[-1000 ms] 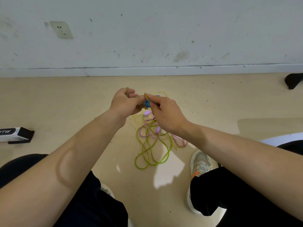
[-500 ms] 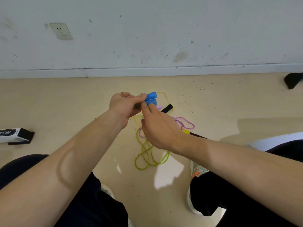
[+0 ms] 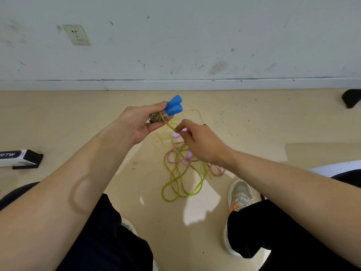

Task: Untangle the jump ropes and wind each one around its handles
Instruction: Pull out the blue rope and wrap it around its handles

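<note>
My left hand (image 3: 136,124) grips a pair of blue handles (image 3: 173,106) held side by side, with a tan rope (image 3: 159,116) wound around them below the blue ends. My right hand (image 3: 199,141) pinches the free stretch of that tan rope just below and right of the bundle. On the floor under my right hand lies a tangle of a green rope (image 3: 181,182) and a pink speckled rope (image 3: 179,159), with pale purple handles (image 3: 175,135) partly hidden by my fingers.
A white and black box (image 3: 19,158) lies on the floor at the left. My grey shoe (image 3: 240,196) is by the ropes at the right, my dark-trousered legs at both sides. A wall with a socket (image 3: 77,35) runs along the back; a black object (image 3: 351,97) at far right.
My left hand has turned and lifted the blue handles so their ends point up right. My right hand has dropped from the handles and now pinches the tan rope lower down.
</note>
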Available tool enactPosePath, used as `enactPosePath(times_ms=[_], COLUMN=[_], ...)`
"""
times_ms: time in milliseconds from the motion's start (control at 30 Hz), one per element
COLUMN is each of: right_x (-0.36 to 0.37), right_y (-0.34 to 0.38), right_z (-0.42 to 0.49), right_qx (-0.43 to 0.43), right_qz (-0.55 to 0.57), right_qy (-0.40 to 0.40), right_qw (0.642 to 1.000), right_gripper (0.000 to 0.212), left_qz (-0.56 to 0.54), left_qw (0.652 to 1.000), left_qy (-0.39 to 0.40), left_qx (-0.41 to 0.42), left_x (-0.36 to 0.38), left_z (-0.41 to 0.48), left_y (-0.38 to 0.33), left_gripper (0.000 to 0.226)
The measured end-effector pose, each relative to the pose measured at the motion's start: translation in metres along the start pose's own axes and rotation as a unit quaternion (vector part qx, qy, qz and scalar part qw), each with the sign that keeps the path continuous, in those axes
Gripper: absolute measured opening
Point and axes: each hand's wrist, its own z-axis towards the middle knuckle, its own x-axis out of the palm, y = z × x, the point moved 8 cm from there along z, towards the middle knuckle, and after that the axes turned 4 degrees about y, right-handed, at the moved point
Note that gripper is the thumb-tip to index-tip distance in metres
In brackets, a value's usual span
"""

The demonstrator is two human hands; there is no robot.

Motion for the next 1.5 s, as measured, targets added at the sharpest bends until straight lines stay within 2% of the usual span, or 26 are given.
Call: enactPosePath(times_ms=[67,167,233,300,433,600,767,933,1133,1233,1300,1400,1500], right_x=[-0.016,-0.036,-0.045,-0.049,-0.055,-0.052,-0.039,-0.033,-0.031,-0.029,-0.027,-0.026,-0.031], right_y=[-0.014,-0.028,-0.033,-0.034,-0.033,-0.033,-0.043,-0.043,-0.039,-0.04,-0.038,-0.035,-0.034], right_z=[0.005,0.01,0.014,0.017,0.019,0.02,0.02,0.018,0.014,0.011,0.008,0.005,0.006], right_qx=[0.027,0.061,0.061,0.057,0.066,0.082,0.124,0.152,0.174,0.191,0.2,0.202,0.195], right_qz=[-0.003,-0.025,-0.028,-0.025,0.015,0.114,0.254,0.338,0.363,0.391,0.417,0.446,0.417], right_qy=[-0.001,0.002,-0.014,-0.028,-0.053,-0.048,-0.012,-0.001,-0.019,-0.016,-0.012,-0.013,-0.04], right_qw=[1.0,0.998,0.998,0.998,0.996,0.989,0.959,0.929,0.915,0.9,0.887,0.872,0.887], right_gripper=[0.022,0.047,0.054,0.054,0.042,0.04,0.037,0.029,0.026,0.028,0.029,0.027,0.022], left_qz=[0.046,0.136,0.161,0.176,0.226,0.287,0.27,0.214,0.276,0.293,0.279,0.205,0.109], left_qw=[0.998,0.986,0.982,0.981,0.972,0.954,0.956,0.965,0.93,0.921,0.927,0.959,0.986], left_qy=[0.047,0.096,0.099,0.086,0.063,0.034,-0.006,-0.061,-0.118,-0.127,-0.127,-0.108,-0.077], left_qx=[-0.019,-0.02,-0.009,0.005,0.034,0.082,0.112,0.135,0.212,0.222,0.215,0.163,0.098], left_x=[0.005,0.014,0.018,0.02,0.021,0.023,0.015,0.004,0.008,0.012,0.012,0.011,0.012], left_z=[-0.002,-0.007,-0.009,-0.007,-0.005,-0.005,-0.001,0.004,-0.001,-0.004,-0.003,0.001,0.003], left_y=[-0.001,-0.003,-0.004,-0.004,-0.004,-0.01,-0.014,-0.014,-0.018,-0.016,-0.012,0.0,0.012], left_gripper=[0.032,0.046,0.043,0.036,0.055,0.056,0.055,0.053,0.063,0.07,0.072,0.074,0.075])
